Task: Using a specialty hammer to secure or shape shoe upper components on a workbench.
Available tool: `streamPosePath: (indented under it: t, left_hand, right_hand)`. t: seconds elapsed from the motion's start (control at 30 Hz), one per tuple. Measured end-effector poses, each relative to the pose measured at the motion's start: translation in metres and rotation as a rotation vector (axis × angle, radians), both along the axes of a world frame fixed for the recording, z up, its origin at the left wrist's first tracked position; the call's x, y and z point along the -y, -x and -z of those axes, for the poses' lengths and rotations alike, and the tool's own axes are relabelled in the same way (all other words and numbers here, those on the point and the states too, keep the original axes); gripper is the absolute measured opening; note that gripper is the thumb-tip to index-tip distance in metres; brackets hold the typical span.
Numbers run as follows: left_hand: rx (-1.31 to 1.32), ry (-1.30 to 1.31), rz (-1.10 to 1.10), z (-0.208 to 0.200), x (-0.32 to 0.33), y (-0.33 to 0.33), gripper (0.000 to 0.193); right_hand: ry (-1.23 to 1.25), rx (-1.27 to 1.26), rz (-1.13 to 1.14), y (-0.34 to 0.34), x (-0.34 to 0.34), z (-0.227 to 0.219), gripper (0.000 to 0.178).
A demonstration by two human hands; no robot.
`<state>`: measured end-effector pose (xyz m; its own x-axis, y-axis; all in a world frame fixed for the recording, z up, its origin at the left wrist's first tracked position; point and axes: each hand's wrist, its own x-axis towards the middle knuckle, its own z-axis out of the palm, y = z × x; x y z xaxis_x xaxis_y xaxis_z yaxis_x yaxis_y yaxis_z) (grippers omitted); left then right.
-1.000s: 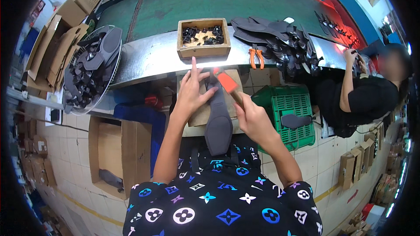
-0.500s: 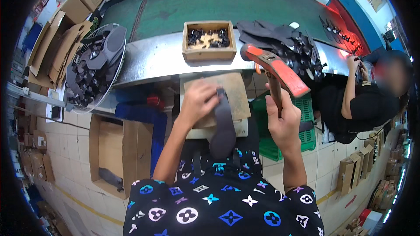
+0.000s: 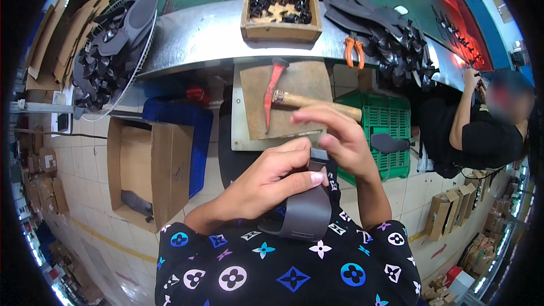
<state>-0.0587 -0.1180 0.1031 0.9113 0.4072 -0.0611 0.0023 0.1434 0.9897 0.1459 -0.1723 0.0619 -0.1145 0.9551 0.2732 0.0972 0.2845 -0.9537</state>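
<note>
Dark-grey, curved, smooth sole piece (image 3: 309, 215) near the torso, its narrow end grasped by the left hand (image 3: 266, 184).
Probably light and springy, best held at that end; the right hand (image 3: 349, 144) is loosely spread beside it, contact unclear. Beyond, a red-headed, wooden-handled hammer (image 3: 309, 102) obstructs the brown board (image 3: 303, 79); farther stands an open wooden box (image 3: 280, 34).

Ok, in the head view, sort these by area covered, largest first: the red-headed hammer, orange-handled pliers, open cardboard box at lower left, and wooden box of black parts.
1. Cardboard box
2. Wooden box
3. Hammer, long but thin
4. Pliers, clearly smallest
</note>
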Motion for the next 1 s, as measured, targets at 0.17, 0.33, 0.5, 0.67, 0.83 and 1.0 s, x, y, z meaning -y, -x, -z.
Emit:
streamPosePath:
  t: [0.17,0.33,0.5,0.67,0.83,1.0]
  left_hand:
    - [0.075,0.425,0.185,-0.003,0.005,-0.001,0.032]
    - [0.131,0.536,0.29,0.005,0.003,-0.001,0.035]
    - [-0.081,0.412,0.169,-0.01,-0.003,0.008,0.042]
    - [0.111,0.084,0.067,0.007,0.005,-0.002,0.039]
    - [-0.057,-0.111,0.041,0.015,0.009,-0.007,0.037]
    - [0.008,0.147,-0.017,0.025,0.022,-0.005,0.036]
  right_hand:
    - [0.121,-0.476,-0.136,0.026,0.013,-0.017,0.054]
    - [0.187,-0.573,-0.205,0.031,0.012,-0.021,0.053]
    - [0.048,-0.416,-0.09,0.037,0.009,-0.027,0.045]
    - [-0.022,0.025,0.007,0.025,0.016,-0.032,0.026]
    - [-0.007,-0.126,0.052,0.024,0.023,0.002,0.026]
    - [-0.037,-0.284,-0.116,0.021,0.016,0.009,0.04]
